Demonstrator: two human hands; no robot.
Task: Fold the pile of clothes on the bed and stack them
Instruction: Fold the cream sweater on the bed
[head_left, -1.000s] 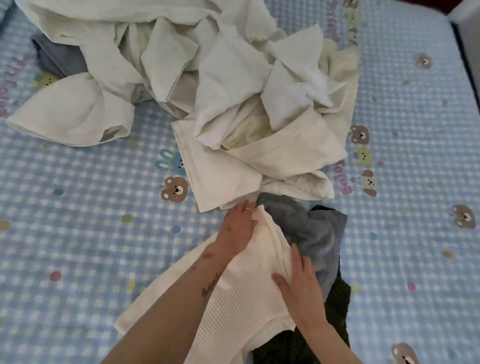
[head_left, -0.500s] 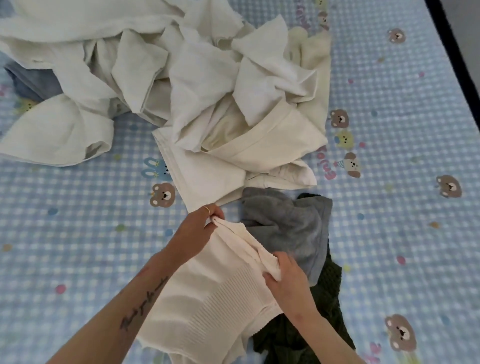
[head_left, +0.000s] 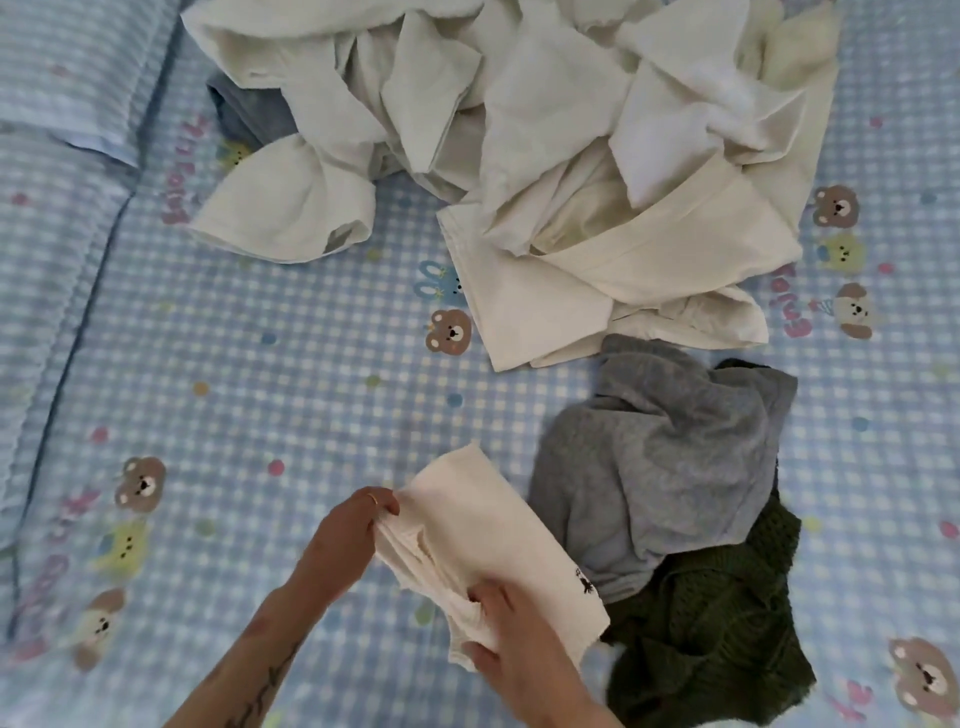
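Observation:
A cream ribbed garment, folded into a narrow strip, is held just above the bed near the bottom centre. My left hand pinches its upper left edge. My right hand grips its lower end with the thumb on top. A small black mark shows on the garment's right edge. To its right lies a crumpled grey garment on top of a dark green knit. The large unfolded pile of white and cream clothes fills the top of the view.
The bed has a blue checked cover printed with bears. A pillow in the same cloth sits at the top left. A blue-grey garment peeks out from under the pile's left side.
The cream garment has been lifted off the grey one and moved left, now folded narrower. Both hands shifted left with it, and the view swung to show the pillow.

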